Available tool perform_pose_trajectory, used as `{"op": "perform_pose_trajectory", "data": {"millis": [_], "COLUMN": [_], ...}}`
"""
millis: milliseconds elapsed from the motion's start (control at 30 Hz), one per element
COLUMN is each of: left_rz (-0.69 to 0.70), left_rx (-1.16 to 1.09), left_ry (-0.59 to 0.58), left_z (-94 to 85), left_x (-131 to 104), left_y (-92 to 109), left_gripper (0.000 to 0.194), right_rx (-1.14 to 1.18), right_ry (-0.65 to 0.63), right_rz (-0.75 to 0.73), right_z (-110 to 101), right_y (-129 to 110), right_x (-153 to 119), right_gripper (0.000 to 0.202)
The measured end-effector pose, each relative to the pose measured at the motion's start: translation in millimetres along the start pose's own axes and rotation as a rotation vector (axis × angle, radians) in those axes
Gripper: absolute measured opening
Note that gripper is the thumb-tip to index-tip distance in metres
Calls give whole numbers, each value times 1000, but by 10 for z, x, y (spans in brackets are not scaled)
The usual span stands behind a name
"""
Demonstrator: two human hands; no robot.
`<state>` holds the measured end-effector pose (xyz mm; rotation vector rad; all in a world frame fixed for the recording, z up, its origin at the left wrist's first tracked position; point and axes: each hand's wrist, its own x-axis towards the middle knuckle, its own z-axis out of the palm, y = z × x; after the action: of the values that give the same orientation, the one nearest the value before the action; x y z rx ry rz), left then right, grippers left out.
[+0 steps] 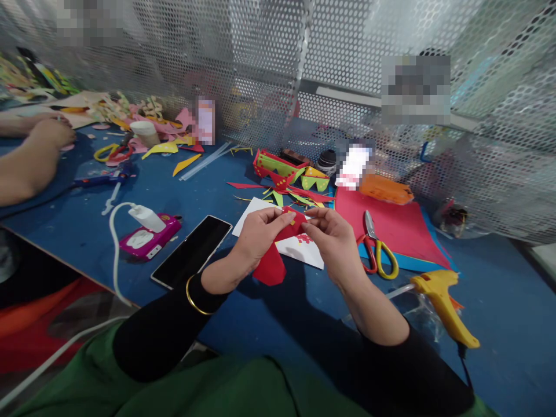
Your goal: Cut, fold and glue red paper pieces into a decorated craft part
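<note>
Above a white sheet (304,256), my left hand (256,234) pinches a red paper or foam cutout (271,267) with small yellow pieces on its upper part. The lower lobe of the cutout hangs below my left fingers. My right hand (336,240) is closed at the cutout's right edge, thumb and fingertips pressed close together; whether a tiny piece is also between them I cannot tell. Red bits (303,238) lie on the white sheet just under my hands. Scissors (374,246) with one red and one yellow handle lie right of my right hand.
A yellow glue gun (447,307) lies at the right by my forearm. Red sheets (391,226), paper scraps (299,198) and a red-green cutout mask (278,168) sit behind. Left are a black phone (193,252), a purple power strip (150,236) and a co-worker's hand (52,136).
</note>
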<state>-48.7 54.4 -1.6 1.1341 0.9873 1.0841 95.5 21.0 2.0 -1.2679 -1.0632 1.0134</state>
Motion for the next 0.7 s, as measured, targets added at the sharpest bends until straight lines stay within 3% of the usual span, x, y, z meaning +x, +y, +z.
{"op": "perform_pose_trajectory", "data": {"millis": [300,500,700], "left_rz": [-53,5,-142], "left_rx": [-108,-67,1], "left_ry": [-36,-49,-147], "left_z": [-3,-11,-27], "left_x": [5,1,-35], "left_y": [-20,-10,32], "left_gripper": [37,38,35], "right_rx": [-4,-30,-73], "right_ry": [34,30,93], "right_rz": [-7,-8,-66], "right_z": [-1,-23,-108], "right_y": [0,-6,-25], "right_x": [5,6,33], "right_gripper": [29,30,31]}}
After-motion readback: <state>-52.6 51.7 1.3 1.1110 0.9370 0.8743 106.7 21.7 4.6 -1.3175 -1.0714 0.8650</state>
